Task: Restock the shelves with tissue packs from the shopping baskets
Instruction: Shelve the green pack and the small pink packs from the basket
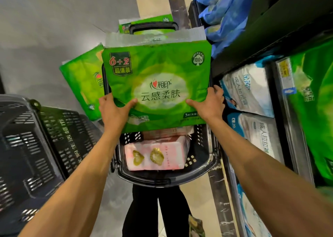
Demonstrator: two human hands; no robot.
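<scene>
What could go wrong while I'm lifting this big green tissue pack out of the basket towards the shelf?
The left hand and right hand grip the green pack only near its lower edge, so the slick wrap may slip. Swinging it might knock over the second green pack leaning beside the basket.

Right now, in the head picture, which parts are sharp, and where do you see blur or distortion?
Head view, centre: the green tissue pack in the left hand and right hand is sharp, its print readable; head view, right edge: the shelf packs look smeared and stretched; head view: light is soft, without hard shadows.
</scene>
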